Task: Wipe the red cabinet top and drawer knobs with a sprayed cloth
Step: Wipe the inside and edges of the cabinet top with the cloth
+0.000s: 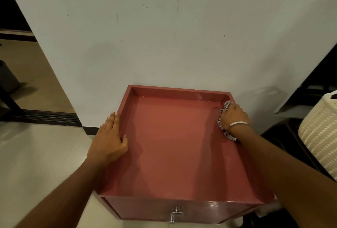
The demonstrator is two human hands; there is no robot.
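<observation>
Left hand (109, 140) is laid flat, fingers straight, on the left rim of the red cabinet top (175, 145), steadying it. Top surface shows wet sheen, so wiping is judged partly done. Cloth (225, 116), striped, is bunched under the curled fingers of the right hand (234, 116) at the far-right corner. Drawer knobs (176, 213) below the front edge appear untouched. A cream woven basket (321, 133) crowds the right side.
</observation>
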